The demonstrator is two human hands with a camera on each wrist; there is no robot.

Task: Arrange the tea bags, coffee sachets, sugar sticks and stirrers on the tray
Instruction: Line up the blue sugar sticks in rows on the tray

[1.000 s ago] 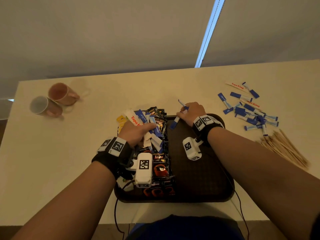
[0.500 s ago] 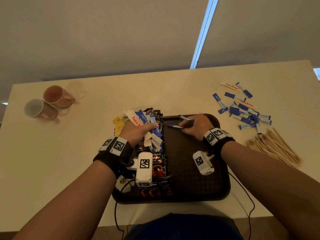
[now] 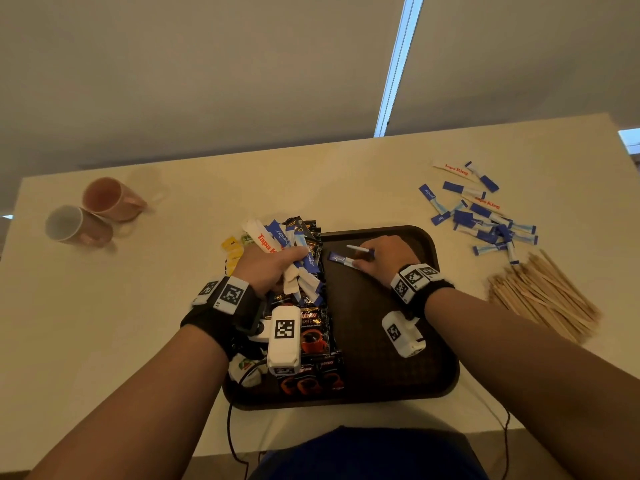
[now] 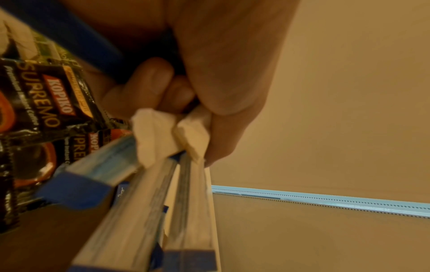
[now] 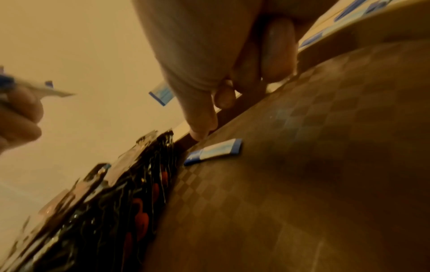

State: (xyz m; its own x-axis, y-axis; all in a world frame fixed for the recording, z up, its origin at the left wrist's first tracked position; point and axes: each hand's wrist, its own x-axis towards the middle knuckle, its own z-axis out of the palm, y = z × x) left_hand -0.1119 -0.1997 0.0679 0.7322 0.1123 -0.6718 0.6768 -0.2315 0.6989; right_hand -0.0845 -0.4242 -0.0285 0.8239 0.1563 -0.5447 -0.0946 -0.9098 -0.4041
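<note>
right hand (image 3: 382, 259) fingers curled, pinching one sugar stick (image 3: 360, 250) and pressing another (image 3: 343, 260) flat at the tray (image 3: 443, 375) far edge, long axis left-right; left hand (image 3: 268, 268) fist grips a bundle of sticks (image 3: 301, 271) just left; loose sticks (image 3: 485, 220) lie by the desk's far right corner.

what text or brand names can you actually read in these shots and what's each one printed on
"KOPIKO SUPREMO": black coffee sachets on the tray; the small print under it is too blurred.
"Tapa King": white stick in the left hand's bundle.
"Tapa King": white sticks loose on the table.
"equal", in script: blue sticks in the bundle.
Yellow tea bag tags: too small to read.
Wristband squares: coded patterns, no words.
</note>
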